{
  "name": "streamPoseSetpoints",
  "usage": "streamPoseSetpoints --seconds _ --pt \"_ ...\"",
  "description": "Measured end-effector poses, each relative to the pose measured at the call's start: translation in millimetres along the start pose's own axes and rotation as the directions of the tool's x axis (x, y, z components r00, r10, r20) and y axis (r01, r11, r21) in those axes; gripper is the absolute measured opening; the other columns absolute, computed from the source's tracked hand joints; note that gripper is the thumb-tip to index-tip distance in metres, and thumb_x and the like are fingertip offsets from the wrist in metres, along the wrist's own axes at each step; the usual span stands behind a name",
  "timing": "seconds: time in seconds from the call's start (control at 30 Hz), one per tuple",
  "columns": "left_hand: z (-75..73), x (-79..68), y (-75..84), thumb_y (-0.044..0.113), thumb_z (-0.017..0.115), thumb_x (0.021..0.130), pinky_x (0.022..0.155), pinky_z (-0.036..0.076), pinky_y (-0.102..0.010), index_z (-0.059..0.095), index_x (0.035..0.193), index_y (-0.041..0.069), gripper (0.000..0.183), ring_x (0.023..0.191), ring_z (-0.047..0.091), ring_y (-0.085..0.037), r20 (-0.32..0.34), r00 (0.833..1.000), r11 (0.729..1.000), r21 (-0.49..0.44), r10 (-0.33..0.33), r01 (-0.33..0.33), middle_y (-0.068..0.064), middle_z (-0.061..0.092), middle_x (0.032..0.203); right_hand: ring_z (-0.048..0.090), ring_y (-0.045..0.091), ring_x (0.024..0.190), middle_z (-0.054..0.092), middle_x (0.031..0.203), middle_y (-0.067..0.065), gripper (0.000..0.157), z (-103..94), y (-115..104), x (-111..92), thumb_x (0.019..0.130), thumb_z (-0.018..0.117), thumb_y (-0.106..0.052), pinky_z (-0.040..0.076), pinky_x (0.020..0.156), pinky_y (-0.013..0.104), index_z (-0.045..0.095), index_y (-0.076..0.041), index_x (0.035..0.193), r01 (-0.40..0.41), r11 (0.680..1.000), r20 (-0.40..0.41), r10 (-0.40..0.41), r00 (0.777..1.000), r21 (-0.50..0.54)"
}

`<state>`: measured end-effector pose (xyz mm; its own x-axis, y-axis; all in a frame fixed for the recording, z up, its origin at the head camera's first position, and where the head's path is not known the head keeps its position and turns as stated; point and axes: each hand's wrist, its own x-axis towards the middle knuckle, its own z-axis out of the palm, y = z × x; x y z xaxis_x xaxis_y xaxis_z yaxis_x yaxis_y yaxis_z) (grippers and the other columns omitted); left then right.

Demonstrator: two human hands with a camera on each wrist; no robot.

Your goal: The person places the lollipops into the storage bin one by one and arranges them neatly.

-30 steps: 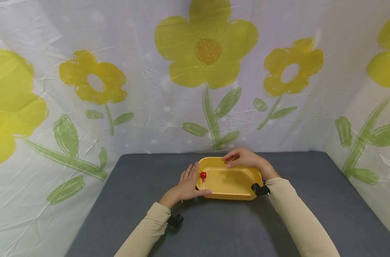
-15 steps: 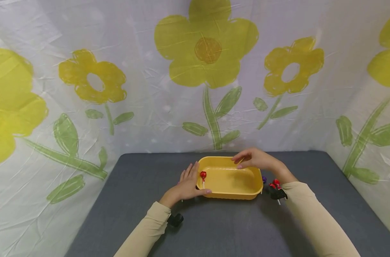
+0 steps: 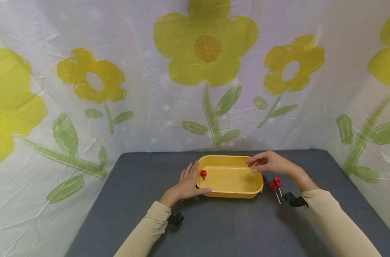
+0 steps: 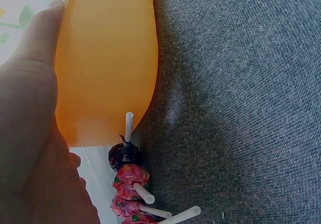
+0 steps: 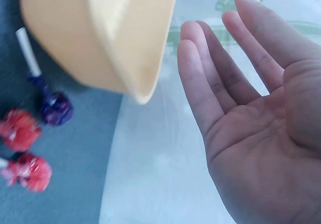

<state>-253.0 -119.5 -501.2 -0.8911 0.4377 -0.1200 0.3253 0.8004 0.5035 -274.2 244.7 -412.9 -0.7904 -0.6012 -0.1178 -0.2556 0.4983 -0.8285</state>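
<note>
A yellow plastic tray stands on the dark table, with one red lollipop at its left inside. My left hand rests against the tray's left end, fingers straight and spread, thumb along the front rim. Above the right end of the tray is my right hand, holding nothing; its fingers are loosely bent in the right wrist view. Close to the tray's right side lie a purple lollipop and two red lollipops.
Beyond the tray's left end, a dark purple lollipop and several pink-red lollipops lie in a row, mostly hidden by my left hand in the head view. A flowered sheet hangs at the table's back edge.
My right hand has moved right, from over the tray's middle to its right end, uncovering the red and purple lollipops there. The left hand and the tray have stayed put.
</note>
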Motion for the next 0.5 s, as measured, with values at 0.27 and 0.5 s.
streamPoseSetpoints --seconds 0.27,0.5 --pt "-0.4 0.4 -0.8 0.078 0.06 0.079 0.125 0.002 -0.059 -0.008 0.159 0.01 0.126 0.157 -0.004 -0.034 0.001 1.0 1.0 0.009 0.0 0.0 -0.011 -0.004 0.169 0.07 0.016 0.103 0.062 0.129 0.031 0.046 -4.4 16.4 -19.3 0.091 0.071 -0.02 0.058 0.083 0.024 0.062 0.005 0.129 -0.012 1.0 -0.04 0.012 0.999 0.0" --pt "1.0 0.6 -1.7 0.078 0.059 0.079 0.125 0.002 -0.058 -0.01 0.159 0.011 0.125 0.157 -0.004 -0.033 -0.002 1.0 1.0 0.015 0.003 -0.003 -0.011 -0.005 0.169 0.071 0.02 0.107 0.064 0.128 0.029 0.048 -6.9 32.4 -33.3 0.091 0.071 -0.02 0.057 0.086 0.023 0.06 0.006 0.13 -0.025 0.999 -0.068 0.026 0.997 0.02"
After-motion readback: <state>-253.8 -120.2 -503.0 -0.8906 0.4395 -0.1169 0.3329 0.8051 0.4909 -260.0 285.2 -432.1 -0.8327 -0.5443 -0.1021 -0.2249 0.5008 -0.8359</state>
